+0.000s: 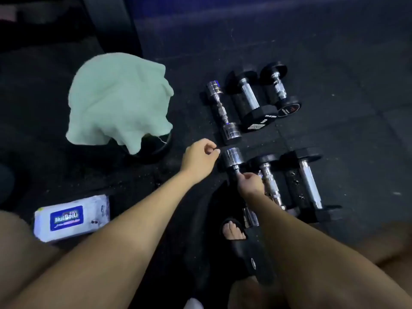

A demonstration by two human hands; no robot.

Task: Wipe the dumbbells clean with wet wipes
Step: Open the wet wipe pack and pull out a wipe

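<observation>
Several dumbbells lie in two rows on the dark rubber floor. In the near row, a chrome dumbbell (233,157) has my right hand (250,182) closed around its handle. My left hand (199,158) hovers just left of its chrome head, fingers curled loosely and holding nothing that I can see. To the right lie a black round-headed dumbbell (270,186) and a black hex dumbbell (308,181). In the far row lie another chrome dumbbell (223,110), a hex dumbbell (250,99) and a small round one (279,88). A pack of wet wipes (71,217) lies at lower left.
A pale green towel (118,99) is draped over a black bucket (156,150) to the left of the dumbbells. My foot in a black sandal (243,244) rests below the near row. A dark equipment post (111,21) stands at the top left.
</observation>
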